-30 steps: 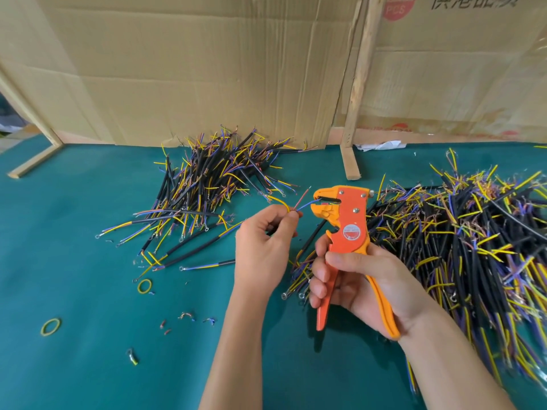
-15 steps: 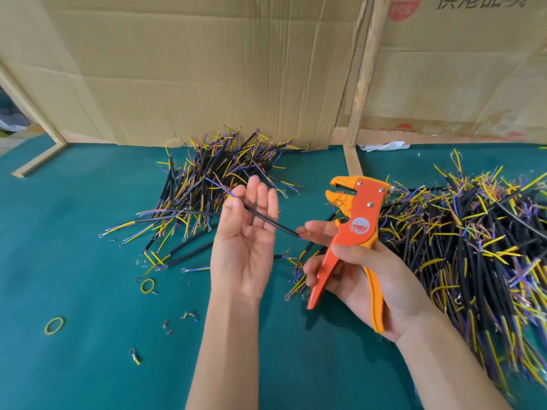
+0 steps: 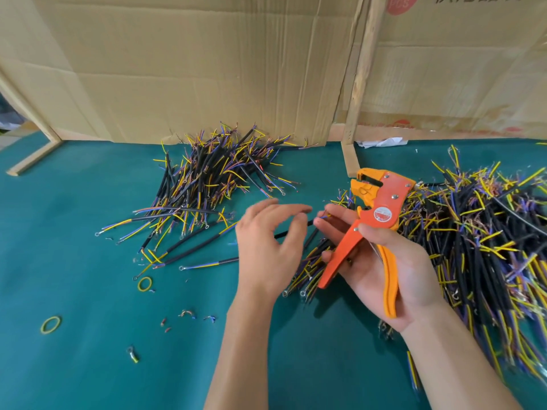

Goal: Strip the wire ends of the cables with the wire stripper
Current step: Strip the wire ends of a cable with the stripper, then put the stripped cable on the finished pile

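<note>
Right hand (image 3: 381,261) is gripping the orange wire stripper (image 3: 374,220), handles spread, head up, fingertips also pinching a black cable (image 3: 310,236) by its end. Left hand (image 3: 266,241) is hanging loose, fingers relaxed, holding nothing. Half a second ago that cable was lying across the left palm; now it's passed over above the green surface (image 3: 88,335).

One wire stripper (image 3: 376,214). Two heaps of cables, one left (image 3: 207,184), one right (image 3: 479,232), too tangled to count singly. Two yellow rubber bands (image 3: 144,284) (image 3: 51,324). Perhaps five small scraps (image 3: 186,313) on the counter (image 3: 74,365).
</note>
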